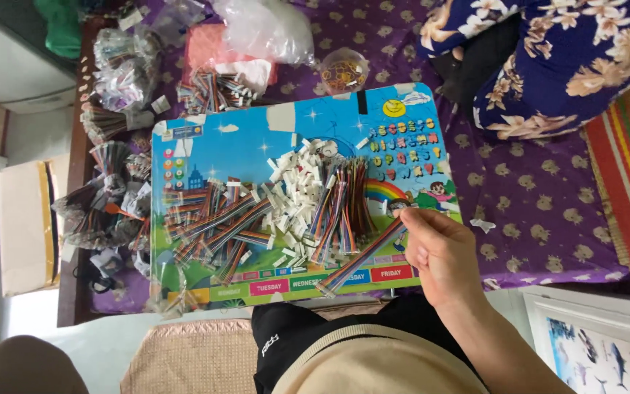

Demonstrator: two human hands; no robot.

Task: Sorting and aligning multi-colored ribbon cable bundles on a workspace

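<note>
A rainbow ribbon cable [362, 259] is pinched in the right hand [442, 255], fingers clamped on its end, above the colourful board [257, 138] (white connectors [293, 197] piled centrally).

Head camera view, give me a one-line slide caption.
Right hand pinches a rainbow ribbon cable over a colourful children's board heaped with white connectors.
</note>
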